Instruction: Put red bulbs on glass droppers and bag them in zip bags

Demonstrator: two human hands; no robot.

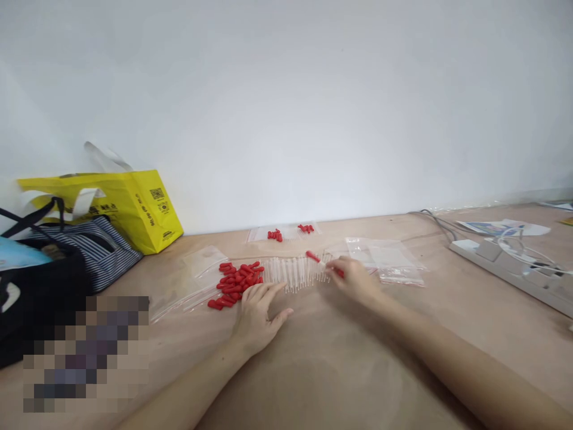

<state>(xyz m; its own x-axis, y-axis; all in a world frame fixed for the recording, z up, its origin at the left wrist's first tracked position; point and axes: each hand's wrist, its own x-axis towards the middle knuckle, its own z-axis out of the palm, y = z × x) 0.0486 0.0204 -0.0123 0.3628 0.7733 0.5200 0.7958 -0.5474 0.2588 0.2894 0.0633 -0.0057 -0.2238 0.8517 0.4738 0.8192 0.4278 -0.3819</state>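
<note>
Several red pieces (237, 282) lie in a pile on the brown table (295, 370). Beside the pile, thin clear sticks (290, 273) are laid in a row. My left hand (258, 316) rests by the pile and the near ends of the sticks, its thumb and fingers apart, holding nothing visible. At the right end of the row, my right hand (351, 278) has its fingers closed on a clear stick with red ends (312, 256); part of it is hidden by the fingers.
Clear bags (389, 257) lie right of the sticks and also left of the pile. Small bags with red pieces (274, 235) lie near the wall. A yellow bag (147, 209), striped bag (101, 251) and black bag stand left. A power strip (505, 272) with cables lies right.
</note>
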